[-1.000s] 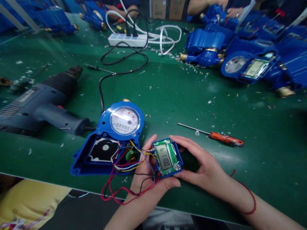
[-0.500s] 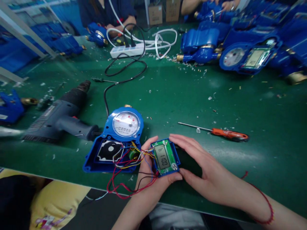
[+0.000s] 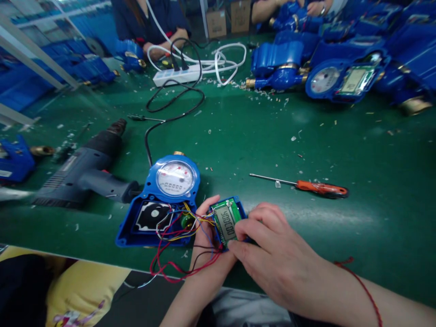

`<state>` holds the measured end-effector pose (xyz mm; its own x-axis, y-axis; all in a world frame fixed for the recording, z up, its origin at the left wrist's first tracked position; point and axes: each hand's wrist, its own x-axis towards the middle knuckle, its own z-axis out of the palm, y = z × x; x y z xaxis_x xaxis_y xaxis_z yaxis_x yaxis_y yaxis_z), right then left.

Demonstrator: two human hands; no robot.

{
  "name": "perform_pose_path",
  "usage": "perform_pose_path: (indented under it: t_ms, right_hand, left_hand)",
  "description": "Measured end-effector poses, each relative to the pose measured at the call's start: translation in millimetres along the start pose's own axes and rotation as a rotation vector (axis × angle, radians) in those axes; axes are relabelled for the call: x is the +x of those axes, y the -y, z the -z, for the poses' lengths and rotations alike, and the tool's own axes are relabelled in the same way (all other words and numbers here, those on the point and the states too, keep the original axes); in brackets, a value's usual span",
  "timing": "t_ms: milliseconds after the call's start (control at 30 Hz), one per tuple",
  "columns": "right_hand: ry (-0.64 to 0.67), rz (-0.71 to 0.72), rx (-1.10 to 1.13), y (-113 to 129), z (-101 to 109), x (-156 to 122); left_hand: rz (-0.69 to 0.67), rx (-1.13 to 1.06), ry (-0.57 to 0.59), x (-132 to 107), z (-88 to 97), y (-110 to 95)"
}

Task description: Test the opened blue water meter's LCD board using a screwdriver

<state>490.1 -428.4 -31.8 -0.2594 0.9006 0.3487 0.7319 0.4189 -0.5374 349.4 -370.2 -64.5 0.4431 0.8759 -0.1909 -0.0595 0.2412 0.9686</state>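
My left hand (image 3: 203, 243) holds a blue-cased LCD circuit board (image 3: 235, 210) from the left and beneath, its screen facing up with digits on it. My right hand (image 3: 277, 256) is on the module's lower right corner, thumb and forefinger close together there, the other fingers curled. What lies right under those fingertips is hidden. Yellow, white, red, blue and black wires (image 3: 170, 263) run from the board to a blue water meter (image 3: 149, 184) lying at its left, whose compartment is uncovered beside the round dial.
A heat gun (image 3: 98, 179) lies left of the meter. An orange-handled screwdriver (image 3: 320, 187) rests ahead of my right hand. Farther back are a white power strip (image 3: 179, 76) with cords and several blue meters (image 3: 277, 63). Two people sit across the green table (image 3: 238, 136).
My right hand has moved left from beside the module onto its lower right corner, its fingers curling in. The digits on the screen have changed. The view has shifted slightly.
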Motion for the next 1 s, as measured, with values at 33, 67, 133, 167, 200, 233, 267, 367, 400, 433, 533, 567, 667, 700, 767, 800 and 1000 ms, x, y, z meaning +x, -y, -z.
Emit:
perform_pose_path:
  t_ms: [33, 67, 133, 167, 200, 233, 267, 367, 400, 433, 533, 567, 667, 700, 767, 800, 1000]
  right_hand:
    - [0.023, 0.001, -0.019, 1, 1, 2]
    - [0.052, -0.004, -0.044, 2, 2, 4]
    - [0.108, -0.013, -0.116, 5, 5, 10]
    - [0.133, -0.015, -0.160, 6, 7, 13]
    - [0.148, -0.013, -0.205, 7, 7, 17]
    - [0.157, -0.008, -0.250, 8, 8, 20]
    - [0.159, -0.001, -0.291, 9, 7, 23]
    - [0.162, 0.019, -0.362, 11, 4, 28]
    - [0.162, 0.016, -0.370, 12, 3, 28]
    - [0.161, 0.006, -0.370, 12, 1, 28]
    - [0.160, -0.081, -0.280, 11, -1, 22]
    - [0.176, -0.130, -0.221, 11, -1, 20]
    - [0.232, -0.263, -0.039, 10, 0, 15]
    - [0.234, -0.289, 0.014, 9, 1, 14]
    - [0.217, -0.315, 0.125, 9, 1, 14]
    - [0.202, -0.325, 0.187, 8, 1, 13]
    - [0.008, -0.291, 0.312, 1, 9, 9]
  left_hand:
    - [-0.004, 0.007, 0.001, 0, 0.3, 0]
    - [-0.012, 0.021, 0.001, 1, 0.7, 1]
    - [-0.039, 0.053, -0.005, 2, 1.5, 2]
    - [-0.059, 0.067, -0.006, 3, 2.0, 4]
    - [-0.078, 0.076, -0.004, 4, 2.6, 5]
    - [-0.091, 0.079, 0.000, 4, 3.1, 7]
    - [-0.099, 0.073, 0.004, 5, 3.7, 9]
    - [-0.116, 0.043, 0.006, 7, 4.5, 11]
    - [-0.120, 0.038, 0.006, 7, 4.7, 11]
    - [-0.122, 0.036, 0.008, 7, 4.7, 10]
    - [-0.093, 0.025, 0.025, 5, 4.4, 5]
    - [-0.088, 0.012, 0.027, 5, 4.1, 3]
    - [-0.081, -0.017, 0.021, 4, 2.4, 0]
    - [-0.082, -0.027, 0.015, 5, 1.7, -1]
    - [-0.072, -0.052, 0.015, 5, 0.7, -1]
    - [-0.067, -0.068, 0.021, 5, 0.5, -1]
    - [-0.022, -0.135, 0.064, 5, 2.7, 0]
